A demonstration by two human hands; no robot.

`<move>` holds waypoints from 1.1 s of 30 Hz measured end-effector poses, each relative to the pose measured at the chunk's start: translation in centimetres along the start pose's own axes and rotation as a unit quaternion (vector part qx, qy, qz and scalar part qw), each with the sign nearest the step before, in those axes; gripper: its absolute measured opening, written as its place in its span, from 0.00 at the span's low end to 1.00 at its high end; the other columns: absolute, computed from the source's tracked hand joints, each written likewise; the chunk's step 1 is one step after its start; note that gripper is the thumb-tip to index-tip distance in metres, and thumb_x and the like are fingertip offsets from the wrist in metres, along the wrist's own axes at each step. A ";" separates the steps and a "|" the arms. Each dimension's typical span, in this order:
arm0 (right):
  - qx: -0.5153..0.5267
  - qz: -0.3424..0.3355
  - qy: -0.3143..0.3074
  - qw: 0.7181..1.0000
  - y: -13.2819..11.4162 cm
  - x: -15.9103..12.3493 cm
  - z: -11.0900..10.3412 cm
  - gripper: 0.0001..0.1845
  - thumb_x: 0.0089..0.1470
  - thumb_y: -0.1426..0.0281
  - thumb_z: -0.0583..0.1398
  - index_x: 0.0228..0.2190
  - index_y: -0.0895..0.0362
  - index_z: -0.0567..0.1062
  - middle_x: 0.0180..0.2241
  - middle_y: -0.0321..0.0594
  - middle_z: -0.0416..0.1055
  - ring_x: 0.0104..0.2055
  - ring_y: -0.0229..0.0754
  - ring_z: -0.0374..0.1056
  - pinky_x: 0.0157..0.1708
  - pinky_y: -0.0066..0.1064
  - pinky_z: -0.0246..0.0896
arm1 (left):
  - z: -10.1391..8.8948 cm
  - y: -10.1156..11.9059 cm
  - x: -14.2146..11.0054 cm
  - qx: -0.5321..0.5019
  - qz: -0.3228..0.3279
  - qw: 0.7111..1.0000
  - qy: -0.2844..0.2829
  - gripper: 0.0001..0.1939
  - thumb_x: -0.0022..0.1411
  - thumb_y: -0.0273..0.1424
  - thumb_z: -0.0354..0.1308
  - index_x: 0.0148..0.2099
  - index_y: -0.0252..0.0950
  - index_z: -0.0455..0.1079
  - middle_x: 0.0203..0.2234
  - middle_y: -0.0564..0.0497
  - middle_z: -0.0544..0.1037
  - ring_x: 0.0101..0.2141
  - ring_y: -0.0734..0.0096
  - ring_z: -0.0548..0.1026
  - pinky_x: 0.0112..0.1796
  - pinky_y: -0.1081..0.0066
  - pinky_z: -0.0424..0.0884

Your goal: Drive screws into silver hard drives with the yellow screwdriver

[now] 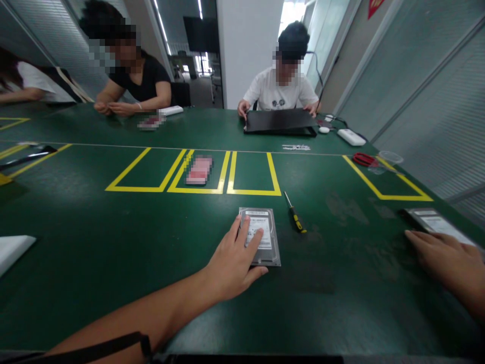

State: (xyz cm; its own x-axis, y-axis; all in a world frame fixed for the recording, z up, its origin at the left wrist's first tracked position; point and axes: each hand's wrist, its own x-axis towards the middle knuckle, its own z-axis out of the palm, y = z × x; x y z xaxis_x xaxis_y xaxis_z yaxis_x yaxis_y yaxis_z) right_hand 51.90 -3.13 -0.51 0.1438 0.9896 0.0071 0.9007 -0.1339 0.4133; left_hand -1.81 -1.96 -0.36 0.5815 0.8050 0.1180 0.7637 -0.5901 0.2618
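Note:
A hard drive (270, 242) with a white label lies flat on the green table in front of me. My left hand (237, 255) rests on it with fingers spread across the label, the thumb off its near edge. To the right of that drive is a yellow and black screwdriver (294, 215), its shaft pointing away from me. At the far right lies a second hard drive (435, 220). My right hand (449, 263) is at its near side, fingers stretched out to the left and partly covering it; whether they touch it I cannot tell.
Yellow tape outlines (254, 192) mark the table, one framing a pink phone-shaped item (199, 170). Red-handled tool (365, 160) and clear round lids (390, 156) are at back right. Opposite, a person (282, 88) holds a black panel (280, 121). Other people sit at left.

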 end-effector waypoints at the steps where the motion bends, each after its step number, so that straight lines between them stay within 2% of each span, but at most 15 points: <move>1: 0.003 -0.007 0.006 1.000 0.2 -0.2 0.1 0.26 0.60 0.72 0.49 0.56 0.59 0.75 0.60 0.58 0.62 0.61 0.57 0.57 0.50 0.47 0.53 | -0.1 0.0 0.0 0.001 -0.001 1.000 -0.003 0.42 0.64 0.51 0.56 0.71 0.36 0.51 0.71 0.32 0.42 0.69 0.34 0.39 0.63 0.40 0.55; 4: -0.006 -0.020 0.010 1.000 1.5 -0.5 1.1 0.27 0.59 0.72 0.49 0.56 0.59 0.74 0.61 0.58 0.60 0.61 0.57 0.56 0.50 0.47 0.51 | -0.1 0.0 0.1 0.006 -0.002 1.000 -0.008 0.42 0.63 0.51 0.57 0.71 0.36 0.51 0.71 0.32 0.43 0.69 0.34 0.39 0.63 0.41 0.54; 7: -0.030 -0.034 0.013 0.999 2.9 -0.3 2.5 0.28 0.61 0.73 0.48 0.59 0.59 0.72 0.64 0.52 0.56 0.62 0.57 0.53 0.51 0.46 0.49 | 0.0 -0.1 0.2 0.007 0.001 1.000 -0.006 0.42 0.63 0.52 0.57 0.71 0.38 0.51 0.71 0.33 0.43 0.70 0.35 0.39 0.64 0.42 0.54; 10: -0.040 -0.037 0.013 0.998 3.8 0.0 3.2 0.26 0.60 0.72 0.52 0.58 0.57 0.73 0.63 0.51 0.58 0.60 0.58 0.54 0.49 0.44 0.51 | 0.0 -0.2 0.2 0.006 0.000 1.000 -0.008 0.42 0.63 0.51 0.58 0.71 0.39 0.50 0.71 0.33 0.43 0.70 0.35 0.40 0.63 0.41 0.55; 15: -0.060 -0.055 0.052 0.995 3.6 0.1 2.1 0.24 0.57 0.72 0.56 0.55 0.58 0.76 0.59 0.58 0.61 0.54 0.55 0.58 0.48 0.42 0.54 | -0.1 -0.3 0.1 0.008 0.002 1.000 -0.008 0.42 0.63 0.52 0.56 0.72 0.40 0.50 0.71 0.34 0.44 0.69 0.35 0.40 0.62 0.41 0.56; 18: -0.062 -0.062 0.044 0.995 3.5 0.2 1.7 0.24 0.57 0.74 0.55 0.53 0.58 0.78 0.57 0.60 0.62 0.52 0.55 0.60 0.48 0.42 0.55 | -0.1 -0.3 0.1 0.007 0.003 1.000 -0.005 0.42 0.63 0.52 0.56 0.72 0.40 0.50 0.71 0.34 0.43 0.69 0.35 0.40 0.62 0.41 0.56; 25: -0.069 -0.062 0.039 0.995 3.9 0.6 2.3 0.23 0.58 0.72 0.55 0.53 0.60 0.77 0.57 0.59 0.62 0.52 0.56 0.61 0.48 0.42 0.54 | 0.1 -0.4 0.1 0.003 0.001 1.000 -0.005 0.42 0.64 0.52 0.56 0.72 0.41 0.48 0.71 0.36 0.43 0.70 0.35 0.40 0.62 0.40 0.56; 33: -0.052 -0.047 0.013 0.997 2.5 0.8 0.1 0.22 0.59 0.74 0.53 0.51 0.62 0.78 0.54 0.62 0.64 0.50 0.56 0.63 0.48 0.43 0.54 | -0.4 -0.1 0.2 0.009 -0.001 1.000 -0.016 0.42 0.63 0.51 0.57 0.72 0.39 0.50 0.71 0.33 0.45 0.69 0.35 0.41 0.62 0.41 0.56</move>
State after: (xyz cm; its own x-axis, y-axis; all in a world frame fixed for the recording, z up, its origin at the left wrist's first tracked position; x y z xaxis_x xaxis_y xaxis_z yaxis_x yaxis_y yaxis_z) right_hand 54.35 -2.70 0.46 0.0484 0.9988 -0.0124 0.8625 -0.0356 0.5049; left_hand -1.88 -1.70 0.02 0.5885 0.8039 0.0862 0.7698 -0.5897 0.2441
